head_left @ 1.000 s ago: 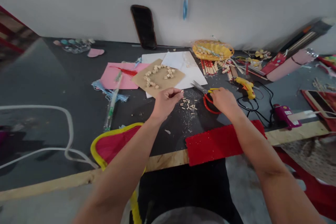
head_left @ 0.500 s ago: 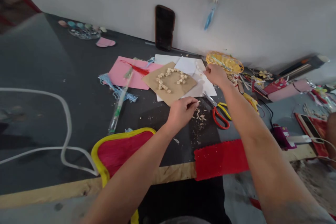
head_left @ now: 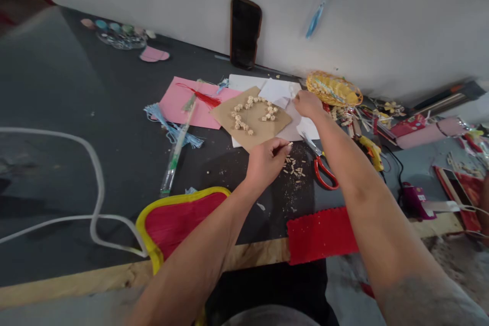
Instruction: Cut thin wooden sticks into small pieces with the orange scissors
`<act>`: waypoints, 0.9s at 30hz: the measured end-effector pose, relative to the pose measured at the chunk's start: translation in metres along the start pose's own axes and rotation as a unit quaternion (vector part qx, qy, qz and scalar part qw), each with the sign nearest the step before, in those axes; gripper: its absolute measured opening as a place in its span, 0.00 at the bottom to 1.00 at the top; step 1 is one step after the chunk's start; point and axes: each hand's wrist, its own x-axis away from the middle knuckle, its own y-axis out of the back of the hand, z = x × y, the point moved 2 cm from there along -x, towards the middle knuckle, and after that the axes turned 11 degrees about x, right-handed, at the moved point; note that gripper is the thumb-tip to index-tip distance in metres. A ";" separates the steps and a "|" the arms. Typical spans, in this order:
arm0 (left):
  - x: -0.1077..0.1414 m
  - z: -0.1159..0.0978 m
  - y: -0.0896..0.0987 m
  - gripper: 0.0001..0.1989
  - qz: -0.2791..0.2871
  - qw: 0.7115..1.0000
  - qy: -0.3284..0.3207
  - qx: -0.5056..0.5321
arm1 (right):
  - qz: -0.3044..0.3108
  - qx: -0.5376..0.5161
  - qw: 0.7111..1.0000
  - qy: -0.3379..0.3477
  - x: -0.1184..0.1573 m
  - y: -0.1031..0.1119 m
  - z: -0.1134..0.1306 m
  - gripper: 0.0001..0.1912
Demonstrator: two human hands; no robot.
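Note:
Between the thumb and fingertips of my left hand (head_left: 268, 162) is a small pale piece (head_left: 290, 144), just over scattered pale bits (head_left: 295, 168) on the dark table. My right hand (head_left: 307, 104) reaches to the far right edge of the white paper (head_left: 244, 81); its fingers are bent together, and what they hold, if anything, is hidden. Between and left of the hands, a brown card (head_left: 256, 127) bears clusters of small pale pieces (head_left: 239, 120) in an open ring. Scissors (head_left: 324, 172) with red and yellow handles lie under my right forearm.
A phone (head_left: 245, 33) leans on the wall. A yellow basket (head_left: 334, 89) stands behind my right hand. Pink paper (head_left: 171, 99), blue tassels (head_left: 183, 137) and a glue gun (head_left: 372, 152) lie around. Red cloth (head_left: 321, 236) and a white cable (head_left: 100, 178) are nearer.
My right hand has shifted slightly inward and back over the paper's edge, covering more of the scissors' yellow handle with the forearm. The whole view has shifted a little.

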 end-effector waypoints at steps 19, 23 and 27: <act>-0.002 0.008 -0.005 0.11 0.050 0.996 -0.022 -0.068 | -0.058 -0.221 0.952 0.204 0.196 0.000 -0.030 0.08; -0.002 0.010 -0.005 0.11 0.061 0.989 -0.038 -0.126 | -0.135 -0.333 0.927 0.106 0.208 -0.007 -0.049 0.11; -0.001 0.006 -0.006 0.10 0.062 0.984 -0.055 -0.158 | -0.184 -0.358 0.909 0.109 0.214 -0.020 -0.049 0.09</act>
